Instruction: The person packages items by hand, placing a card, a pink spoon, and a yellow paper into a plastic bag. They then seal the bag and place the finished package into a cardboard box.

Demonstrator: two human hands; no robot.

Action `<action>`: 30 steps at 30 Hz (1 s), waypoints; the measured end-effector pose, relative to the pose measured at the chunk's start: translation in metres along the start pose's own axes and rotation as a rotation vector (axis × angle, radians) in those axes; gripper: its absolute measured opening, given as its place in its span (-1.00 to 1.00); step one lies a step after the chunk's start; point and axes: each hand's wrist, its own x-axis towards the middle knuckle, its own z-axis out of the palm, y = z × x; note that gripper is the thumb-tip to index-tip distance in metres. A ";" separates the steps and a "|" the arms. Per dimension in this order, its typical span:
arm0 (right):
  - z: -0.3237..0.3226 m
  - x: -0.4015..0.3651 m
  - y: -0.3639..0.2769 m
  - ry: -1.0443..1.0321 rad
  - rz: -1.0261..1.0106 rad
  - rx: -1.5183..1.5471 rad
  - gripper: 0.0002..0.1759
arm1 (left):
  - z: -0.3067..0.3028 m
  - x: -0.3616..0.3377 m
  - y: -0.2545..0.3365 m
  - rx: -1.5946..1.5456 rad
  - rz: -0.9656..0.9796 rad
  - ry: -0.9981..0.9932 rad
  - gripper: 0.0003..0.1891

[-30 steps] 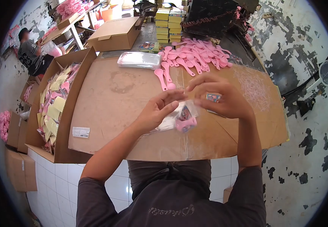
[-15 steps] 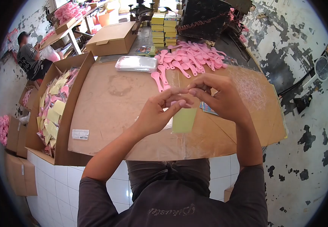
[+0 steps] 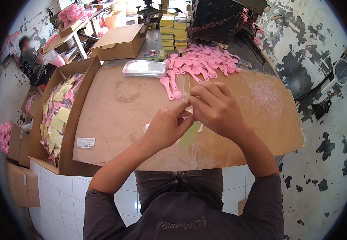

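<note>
Both hands meet above the cardboard-covered table. My left hand (image 3: 167, 125) is closed, thumb and fingers pinching the upper part of what looks like a clear plastic packet. A pale yellow-green card (image 3: 188, 138) shows below the fingers and appears to belong to that packet. My right hand (image 3: 216, 106) is closed in a pinch against the left fingertips; whatever it grips is too small to make out. Just beyond the hands lie loose pink spoons (image 3: 166, 86), near a large heap of pink spoons (image 3: 205, 62).
A stack of clear plastic bags (image 3: 144, 68) lies left of the spoons. An open carton (image 3: 67, 140) of filled packets stands at the left. Thin clear strips (image 3: 265, 96) are piled at the right. Card stacks (image 3: 173, 34) and a closed box (image 3: 119, 42) stand behind. Another person (image 3: 31, 62) sits far left.
My right hand has moved left and down, its fingers closing together at the left fingertips. The yellow-green card has shifted slightly down and left. The blue printed cards are now hidden.
</note>
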 end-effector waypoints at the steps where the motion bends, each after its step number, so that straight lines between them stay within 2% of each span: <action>1: 0.003 -0.001 0.000 -0.010 0.010 -0.015 -0.77 | 0.001 0.001 -0.001 0.064 0.027 -0.003 -0.57; 4: 0.010 -0.005 0.005 0.001 0.096 -0.028 -0.81 | 0.001 0.000 0.010 0.117 0.001 -0.026 -0.60; 6: 0.013 -0.010 0.024 0.067 0.221 0.005 -0.86 | -0.002 0.004 0.003 -0.019 -0.031 -0.060 -0.61; 9: -0.013 -0.032 0.056 -0.097 0.696 0.682 -0.89 | -0.008 0.010 -0.017 -0.228 -0.097 -0.081 -0.63; 11: -0.050 -0.063 0.089 -0.328 0.900 1.178 -0.81 | -0.012 0.014 -0.038 -0.349 -0.128 -0.094 -0.65; 13: -0.068 -0.107 0.131 -0.239 0.833 1.609 -0.83 | -0.014 0.019 -0.052 -0.454 -0.183 -0.075 -0.67; 16: -0.057 -0.148 0.172 -0.023 1.170 0.838 -0.79 | -0.015 0.021 -0.055 -0.600 -0.273 -0.056 -0.69; 17: -0.048 -0.175 0.181 -0.112 1.073 0.261 -0.74 | -0.013 0.021 -0.055 -0.627 -0.306 -0.036 -0.69; 19: -0.033 -0.212 0.183 -0.260 0.720 -0.848 -0.63 | -0.011 0.021 -0.057 -0.646 -0.342 -0.034 -0.66; 22: -0.036 -0.182 0.156 -0.084 0.882 -0.359 -0.56 | -0.008 0.016 -0.063 -0.629 -0.335 -0.050 -0.59; 25: -0.018 -0.140 0.116 0.021 0.780 -0.013 -0.60 | -0.006 0.015 -0.062 -0.627 -0.277 -0.043 -0.51; 27: -0.007 -0.109 0.080 0.006 0.819 0.301 -0.64 | -0.004 0.014 -0.056 -0.662 -0.231 -0.023 -0.48; 29: 0.003 -0.084 0.050 -0.129 0.827 0.643 -0.70 | -0.007 0.014 -0.055 -0.654 -0.265 -0.037 -0.45; 30: 0.007 -0.074 0.037 -0.199 0.785 0.722 -0.65 | -0.009 0.014 -0.055 -0.651 -0.281 -0.043 -0.44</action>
